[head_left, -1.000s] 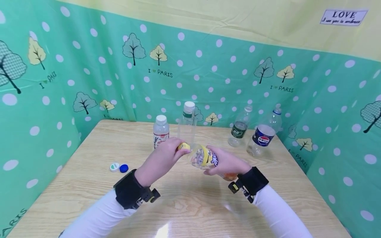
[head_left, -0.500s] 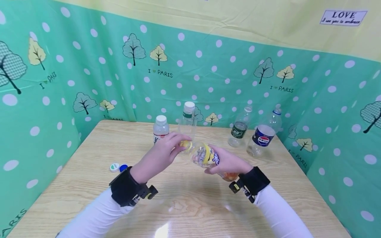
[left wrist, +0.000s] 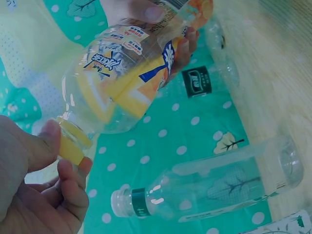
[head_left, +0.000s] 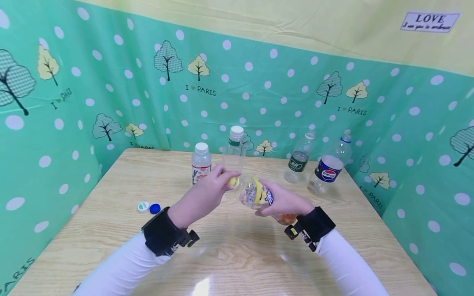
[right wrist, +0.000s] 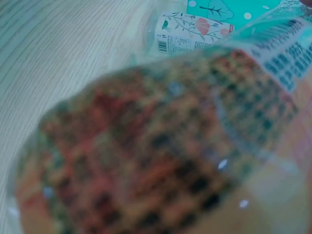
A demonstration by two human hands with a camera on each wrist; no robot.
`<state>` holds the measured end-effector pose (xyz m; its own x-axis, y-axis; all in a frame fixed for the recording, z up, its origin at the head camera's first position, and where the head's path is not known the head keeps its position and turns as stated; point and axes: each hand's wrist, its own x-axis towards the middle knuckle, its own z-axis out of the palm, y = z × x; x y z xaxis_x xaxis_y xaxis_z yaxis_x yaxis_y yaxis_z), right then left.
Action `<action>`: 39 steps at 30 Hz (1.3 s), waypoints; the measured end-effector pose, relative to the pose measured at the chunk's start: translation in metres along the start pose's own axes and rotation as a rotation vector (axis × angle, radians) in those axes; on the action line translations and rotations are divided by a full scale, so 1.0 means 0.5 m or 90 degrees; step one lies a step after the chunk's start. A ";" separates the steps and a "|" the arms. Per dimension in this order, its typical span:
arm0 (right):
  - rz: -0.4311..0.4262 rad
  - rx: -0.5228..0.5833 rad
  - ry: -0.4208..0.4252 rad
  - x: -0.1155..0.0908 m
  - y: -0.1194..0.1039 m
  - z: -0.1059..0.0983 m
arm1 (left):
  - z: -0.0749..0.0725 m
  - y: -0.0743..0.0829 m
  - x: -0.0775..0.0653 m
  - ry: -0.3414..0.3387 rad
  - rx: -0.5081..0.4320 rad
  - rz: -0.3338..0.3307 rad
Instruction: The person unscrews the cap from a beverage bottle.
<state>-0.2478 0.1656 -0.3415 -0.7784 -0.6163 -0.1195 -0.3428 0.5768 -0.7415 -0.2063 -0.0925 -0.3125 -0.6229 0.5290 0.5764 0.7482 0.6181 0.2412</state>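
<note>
A clear plastic drink bottle (head_left: pixel 255 193) with a yellow label is held tilted above the table, its neck pointing left. My right hand (head_left: pixel 283 198) grips it round the body. At the neck, my left hand (head_left: pixel 205 193) pinches the yellow cap (left wrist: pixel 72 148) between thumb and fingers, as the left wrist view shows. The bottle's printed lower end (right wrist: pixel 146 146) fills most of the right wrist view, blurred, with the right hand nearly all out of that picture.
Behind the hands stand a white-capped bottle (head_left: pixel 201 160) and a taller clear one (head_left: pixel 234 152). Farther right are a green-label bottle (head_left: pixel 297 161) and a large Pepsi bottle (head_left: pixel 328 168). A white cap (head_left: pixel 143 206) and a blue cap (head_left: pixel 155 209) lie on the table (head_left: pixel 111 238) at left.
The left hand shifted left and its fingers loosened at the cap half a second ago, then came back round it. The right hand and bottle have hardly moved.
</note>
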 end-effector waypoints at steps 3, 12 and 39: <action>0.001 -0.004 -0.002 0.000 0.003 0.001 | 0.007 0.002 -0.001 -0.016 0.001 -0.041; -0.006 0.007 0.004 -0.002 0.001 -0.001 | -0.007 -0.008 0.003 -0.003 -0.055 0.001; -0.015 -0.022 0.009 0.000 -0.012 0.000 | -0.015 -0.004 -0.001 0.009 0.027 -0.064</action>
<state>-0.2456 0.1620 -0.3371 -0.7774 -0.6221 -0.0926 -0.3784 0.5802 -0.7212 -0.2058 -0.0981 -0.3073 -0.6904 0.4549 0.5625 0.6719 0.6914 0.2655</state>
